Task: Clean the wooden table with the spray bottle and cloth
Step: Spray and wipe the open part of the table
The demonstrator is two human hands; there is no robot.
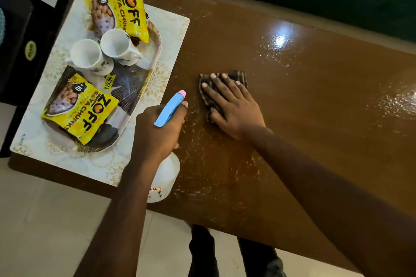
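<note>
Wooden table (315,108) is sprayed, droplets mostly unwiped; left hand (157,128) grips spray bottle (165,173), right hand (234,108) presses flat on cloth (236,75).

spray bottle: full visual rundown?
The spray bottle has a translucent white plastic body, a blue trigger head and a pink nozzle tip. A small label with writing sits low on the body. The left hand wraps its neck, holding it tilted above the wooden table near edge, nozzle aimed away from the person.
</note>
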